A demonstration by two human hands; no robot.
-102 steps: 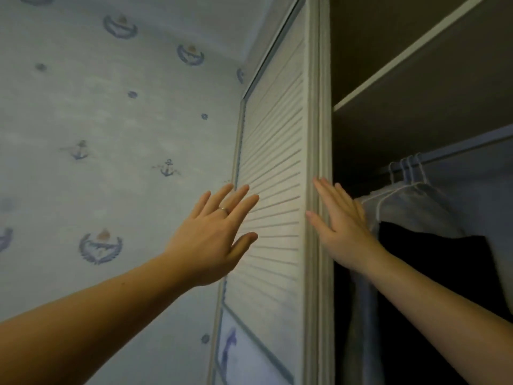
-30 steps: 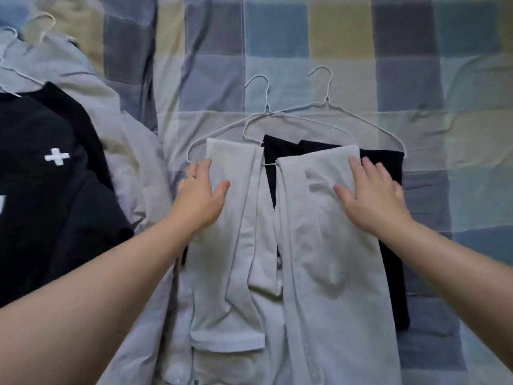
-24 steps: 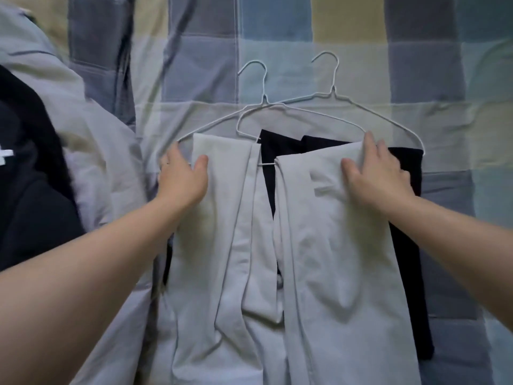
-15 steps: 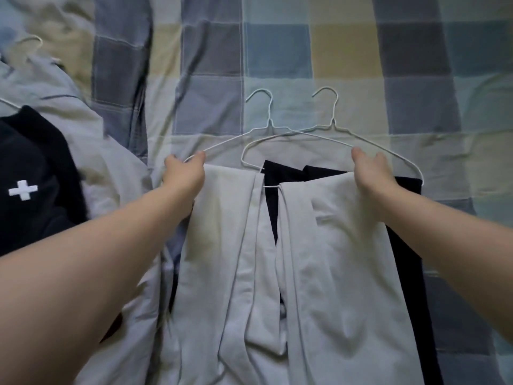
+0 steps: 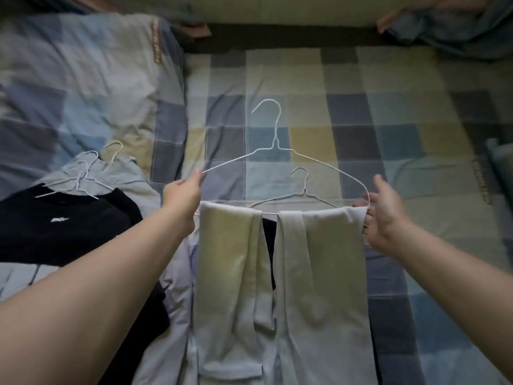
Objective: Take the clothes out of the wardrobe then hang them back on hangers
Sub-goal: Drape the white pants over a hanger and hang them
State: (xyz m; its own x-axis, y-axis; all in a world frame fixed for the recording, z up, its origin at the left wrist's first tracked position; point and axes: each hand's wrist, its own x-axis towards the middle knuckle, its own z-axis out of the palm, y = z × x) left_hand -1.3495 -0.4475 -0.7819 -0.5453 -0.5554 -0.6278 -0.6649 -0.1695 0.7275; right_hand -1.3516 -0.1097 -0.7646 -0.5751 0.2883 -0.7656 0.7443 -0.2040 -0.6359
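Checked bed (image 5: 388, 112) is carrying everything. Pale trousers (image 5: 277, 287) are hanging folded over a white wire hanger (image 5: 277, 147), raised above it. Left hand (image 5: 181, 197) is pinching the hanger's left arm; right hand (image 5: 384, 215), fingers closed, is gripping its right corner.

A home bedroom: a bed (image 5: 361, 112) under a checked patchwork cover fills the frame, a pillow (image 5: 77, 79) at upper left, clothes on wire hangers (image 5: 83, 173) strewn across it.
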